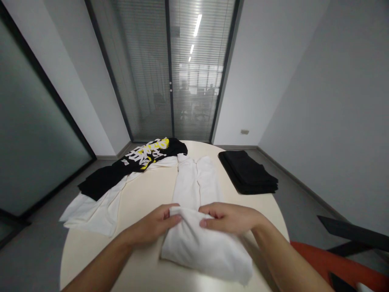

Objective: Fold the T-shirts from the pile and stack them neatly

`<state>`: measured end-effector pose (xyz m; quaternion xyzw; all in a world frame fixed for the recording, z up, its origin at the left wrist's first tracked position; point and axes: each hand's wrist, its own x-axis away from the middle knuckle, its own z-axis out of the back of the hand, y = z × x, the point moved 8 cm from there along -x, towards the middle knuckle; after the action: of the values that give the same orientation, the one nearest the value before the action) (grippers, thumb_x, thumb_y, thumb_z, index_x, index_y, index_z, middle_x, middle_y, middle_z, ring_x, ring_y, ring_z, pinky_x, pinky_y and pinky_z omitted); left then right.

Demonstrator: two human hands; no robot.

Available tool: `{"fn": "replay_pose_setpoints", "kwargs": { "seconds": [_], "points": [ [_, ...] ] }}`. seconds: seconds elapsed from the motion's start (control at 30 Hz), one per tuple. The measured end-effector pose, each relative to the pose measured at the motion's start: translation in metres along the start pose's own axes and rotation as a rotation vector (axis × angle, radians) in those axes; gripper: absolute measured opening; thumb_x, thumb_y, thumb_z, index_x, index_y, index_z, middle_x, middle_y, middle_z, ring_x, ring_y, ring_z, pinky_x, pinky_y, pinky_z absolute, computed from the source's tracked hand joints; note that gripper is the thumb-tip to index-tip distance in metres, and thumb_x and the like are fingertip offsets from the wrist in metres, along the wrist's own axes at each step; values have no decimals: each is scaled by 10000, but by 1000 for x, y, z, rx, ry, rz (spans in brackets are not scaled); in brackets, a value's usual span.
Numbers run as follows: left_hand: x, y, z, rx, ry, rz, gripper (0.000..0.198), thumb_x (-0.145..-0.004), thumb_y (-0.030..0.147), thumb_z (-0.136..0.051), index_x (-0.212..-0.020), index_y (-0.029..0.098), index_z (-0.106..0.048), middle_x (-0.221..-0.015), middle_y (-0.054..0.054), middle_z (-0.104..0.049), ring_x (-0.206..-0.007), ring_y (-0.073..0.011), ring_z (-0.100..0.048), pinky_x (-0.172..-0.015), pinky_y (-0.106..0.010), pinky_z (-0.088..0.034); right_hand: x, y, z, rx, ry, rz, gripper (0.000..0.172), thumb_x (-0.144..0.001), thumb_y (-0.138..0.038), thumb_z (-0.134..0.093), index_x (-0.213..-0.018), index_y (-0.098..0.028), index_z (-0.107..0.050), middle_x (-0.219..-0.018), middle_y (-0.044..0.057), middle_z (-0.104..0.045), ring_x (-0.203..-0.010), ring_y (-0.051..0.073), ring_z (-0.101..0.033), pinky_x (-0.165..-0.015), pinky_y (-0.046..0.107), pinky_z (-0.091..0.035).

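Note:
A white garment [199, 182] lies lengthwise on the round table, its sides folded in toward a middle seam. Its near end is lifted and bunched between my hands; which kind of garment it is I cannot tell. My left hand [158, 223] pinches the left edge of this fold between thumb and fingers. On the right, my right hand [227, 217] grips the same fold, thumb on top and fingers curled behind the cloth. The lower part of the cloth hangs toward me and is slightly blurred.
A black printed shirt [146, 158] and white cloth [94, 213] lie along the left edge of the table [142, 190], the white cloth overhanging. Folded black clothes [249, 172] are stacked at the right edge. A red chair [322, 259] stands at the lower right.

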<state>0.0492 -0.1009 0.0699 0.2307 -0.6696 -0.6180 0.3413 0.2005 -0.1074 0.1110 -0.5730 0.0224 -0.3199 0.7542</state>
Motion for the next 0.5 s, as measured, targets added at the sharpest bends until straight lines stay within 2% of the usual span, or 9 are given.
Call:
{"fn": "replay_pose_setpoints", "kwargs": {
  "seconds": [0.13,0.23,0.3,0.37,0.5],
  "points": [
    [-17,14,20,4,321,-127,437,-931,569,-558,-1074,162,-626,-972,-46,-684,-917,-199,-601,-829,-281,-471,4,-21,47,250,264,9,426,-989,-548,-476,-998,-155,-642,-856,27,-628,-739,132,-521,-655,228,-397],
    [-28,27,35,-110,516,-216,385,-944,533,-527,-1019,166,-618,-917,-32,-664,-886,-195,-591,-809,-270,-464,-4,-28,71,418,379,32,376,-992,-505,-484,-990,-173,-660,-840,28,-655,-727,149,-544,-671,247,-386],
    [-37,26,47,-171,617,-235,361,-948,516,-507,-982,169,-600,-887,-33,-650,-860,-198,-589,-784,-274,-463,-15,-24,85,489,448,44,345,-991,-475,-490,-982,-178,-665,-835,32,-671,-727,160,-560,-687,257,-383],
    [-49,16,55,-212,657,-216,349,-950,501,-494,-1000,167,-583,-891,-49,-654,-847,-208,-598,-763,-288,-470,-27,-10,94,541,488,49,330,-992,-447,-489,-989,-173,-672,-850,48,-686,-736,170,-572,-710,267,-388],
    [-66,-16,61,-367,625,-104,347,-907,400,-587,-1163,169,-557,-969,-79,-691,-873,-223,-642,-808,-316,-486,-52,33,96,547,457,12,330,-984,-407,-495,-1069,-149,-681,-923,90,-710,-777,189,-598,-746,283,-410]
  ]
}}
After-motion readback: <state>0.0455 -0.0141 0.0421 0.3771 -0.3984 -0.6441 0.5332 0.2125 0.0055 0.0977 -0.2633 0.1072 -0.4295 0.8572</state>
